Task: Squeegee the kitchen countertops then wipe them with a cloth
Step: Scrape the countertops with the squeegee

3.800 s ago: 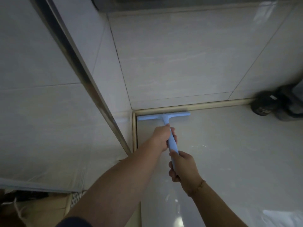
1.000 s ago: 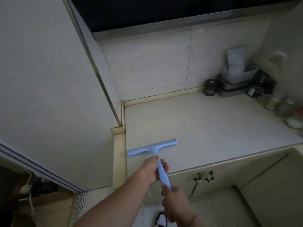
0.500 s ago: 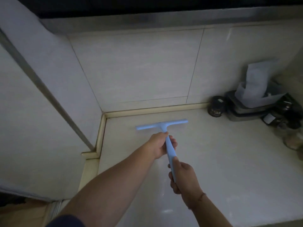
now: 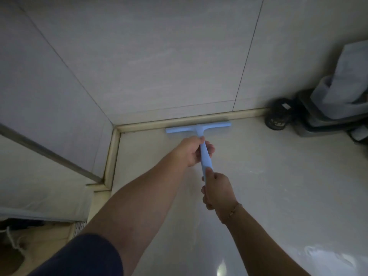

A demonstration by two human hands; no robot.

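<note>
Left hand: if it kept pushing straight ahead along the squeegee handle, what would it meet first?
The left hand would likely meet the squeegee head, already against the back trim below the tiled wall.

We see the squeegee (image 4: 199,129) on the countertop (image 4: 278,186), its blade along the back edge strip (image 4: 159,124), just under the tiled wall (image 4: 159,66). On its handle the left hand (image 4: 192,151) is in front, the right hand (image 4: 217,191) behind it. To the right, near the wall, a jar (image 4: 277,115) stands beside a container (image 4: 326,116).
</note>
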